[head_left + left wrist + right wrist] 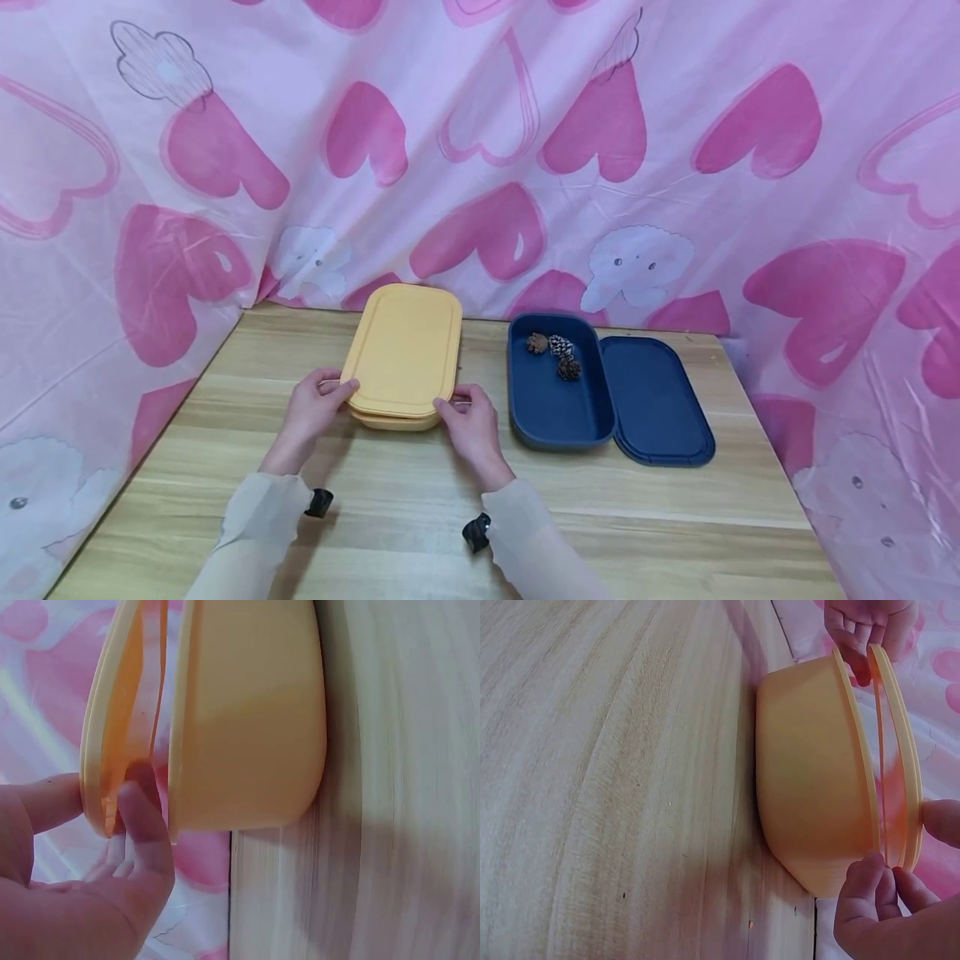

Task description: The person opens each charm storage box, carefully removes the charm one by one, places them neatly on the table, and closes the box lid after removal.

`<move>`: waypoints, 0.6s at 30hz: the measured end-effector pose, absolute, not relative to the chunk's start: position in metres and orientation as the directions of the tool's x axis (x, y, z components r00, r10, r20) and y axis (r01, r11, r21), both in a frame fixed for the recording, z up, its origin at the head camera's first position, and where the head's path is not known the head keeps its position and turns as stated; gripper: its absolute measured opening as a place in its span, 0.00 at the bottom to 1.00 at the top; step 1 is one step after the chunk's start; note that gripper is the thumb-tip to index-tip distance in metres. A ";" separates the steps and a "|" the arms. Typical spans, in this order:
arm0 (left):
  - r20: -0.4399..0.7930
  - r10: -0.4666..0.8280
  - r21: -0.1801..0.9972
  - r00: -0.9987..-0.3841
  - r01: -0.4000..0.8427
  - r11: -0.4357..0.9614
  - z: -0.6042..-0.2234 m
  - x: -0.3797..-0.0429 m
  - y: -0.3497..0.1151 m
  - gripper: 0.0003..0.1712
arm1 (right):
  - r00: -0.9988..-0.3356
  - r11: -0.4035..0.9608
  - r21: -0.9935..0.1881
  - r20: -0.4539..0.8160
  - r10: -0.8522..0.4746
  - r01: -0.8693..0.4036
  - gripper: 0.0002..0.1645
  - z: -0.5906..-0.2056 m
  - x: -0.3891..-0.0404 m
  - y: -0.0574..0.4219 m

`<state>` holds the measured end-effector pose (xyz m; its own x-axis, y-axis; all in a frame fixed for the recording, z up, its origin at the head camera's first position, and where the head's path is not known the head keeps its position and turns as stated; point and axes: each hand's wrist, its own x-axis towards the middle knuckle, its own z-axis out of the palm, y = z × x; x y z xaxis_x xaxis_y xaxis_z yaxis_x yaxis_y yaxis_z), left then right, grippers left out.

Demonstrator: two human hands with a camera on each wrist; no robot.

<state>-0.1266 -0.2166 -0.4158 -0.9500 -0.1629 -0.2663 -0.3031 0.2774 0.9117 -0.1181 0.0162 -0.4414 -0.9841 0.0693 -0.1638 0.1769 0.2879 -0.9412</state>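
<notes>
A yellow lid [405, 346] lies over a yellow plastic box [397, 422] that stands on the table. Both wrist views show a gap between the lid [94, 742] and the rim of the box [251, 712]. My left hand [313, 412] pinches the lid's near left corner, thumb on top and fingers underneath. At the near right corner, my right hand [474, 425] grips the lid [904, 750] the same way, its fingertips close to the box rim [859, 742]. The inside of the yellow box is hidden.
To the right stands an open dark blue box [558, 417] holding three pine cones [561, 350]. Its blue lid [660, 404] lies flat beside it. A pink heart-patterned cloth [480, 167] hangs behind the wooden table [405, 517] and along its sides.
</notes>
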 end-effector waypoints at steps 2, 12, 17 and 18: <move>-0.290 -0.137 0.928 -0.947 -0.313 0.202 -0.417 -0.126 -0.217 0.31 | -0.983 0.285 -0.941 -0.172 0.067 0.185 0.22 -0.441 -0.118 0.016; -0.376 0.001 0.906 -0.926 -0.368 -0.208 -0.411 -0.124 -0.220 0.39 | -0.982 0.263 -0.946 -0.181 0.046 0.187 0.24 -0.441 -0.120 0.017; -0.368 -0.007 0.893 -0.930 -0.351 -0.281 -0.409 -0.122 -0.222 0.29 | -0.984 0.259 -0.950 -0.174 0.031 0.176 0.24 -0.441 -0.121 0.015; -0.363 -0.008 0.893 -0.932 -0.345 -0.290 -0.409 -0.122 -0.222 0.26 | -0.984 0.258 -0.950 -0.175 0.029 0.176 0.24 -0.441 -0.121 0.015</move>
